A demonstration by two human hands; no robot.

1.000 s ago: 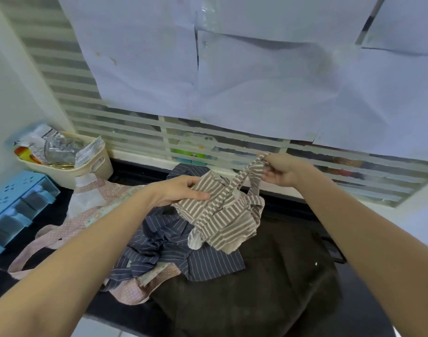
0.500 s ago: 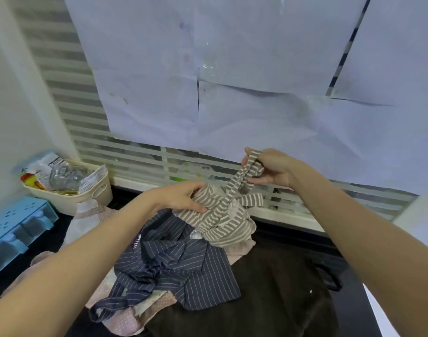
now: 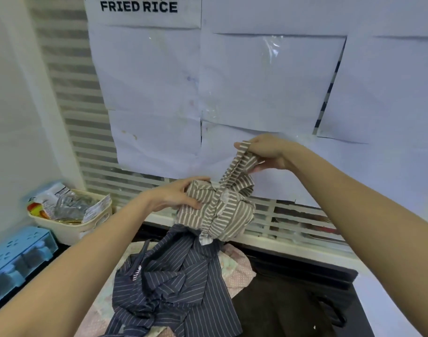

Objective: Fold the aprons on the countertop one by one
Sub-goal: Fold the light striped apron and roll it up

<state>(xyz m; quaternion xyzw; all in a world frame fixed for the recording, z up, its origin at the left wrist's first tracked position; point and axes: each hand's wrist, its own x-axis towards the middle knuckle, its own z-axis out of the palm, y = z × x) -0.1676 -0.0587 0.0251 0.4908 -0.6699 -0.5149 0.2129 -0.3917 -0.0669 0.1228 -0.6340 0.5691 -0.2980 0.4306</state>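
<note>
The left hand (image 3: 176, 194) has its grip clamped on the bunched brown striped apron (image 3: 220, 210), held above the bench (image 3: 305, 266); the right hand (image 3: 269, 152), at one o'clock, pinches its strap (image 3: 234, 171). A navy striped apron (image 3: 174, 283) lies below at six o'clock.

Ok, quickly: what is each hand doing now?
Left hand: grips the bunched beige striped apron.
Right hand: pinches its strap.

I see the left hand (image 3: 176, 194) gripping a bunched brown-striped apron (image 3: 220, 210) above the countertop pile — the right hand (image 3: 269, 152) pinches its strap (image 3: 237, 164), raised over a navy pinstriped apron (image 3: 174, 285).
</note>
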